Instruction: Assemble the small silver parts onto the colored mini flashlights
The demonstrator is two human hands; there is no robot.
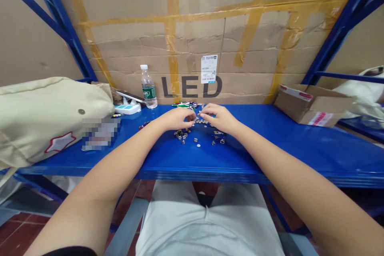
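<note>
Both of my hands meet over the blue table (240,164), fingertips almost touching. My left hand (181,118) is pinched on a small pale piece too tiny to name. From the other side my right hand (218,117) has its thumb and fingers pressed together at the same spot; what they grip is hidden. Under and around the hands lie several small metal parts (181,134) and round disc-like pieces (198,145). Another little group of metal parts (218,135) is below my right hand. Behind the fingers sits a pile of shiny coloured pieces (189,105), green and purple among them.
A water bottle (149,88) and a white power strip (128,108) stand at the back left, near a cream bag (54,116). An open cardboard box (312,106) is at the right. A large cardboard sheet (192,40) marked LED walls off the back.
</note>
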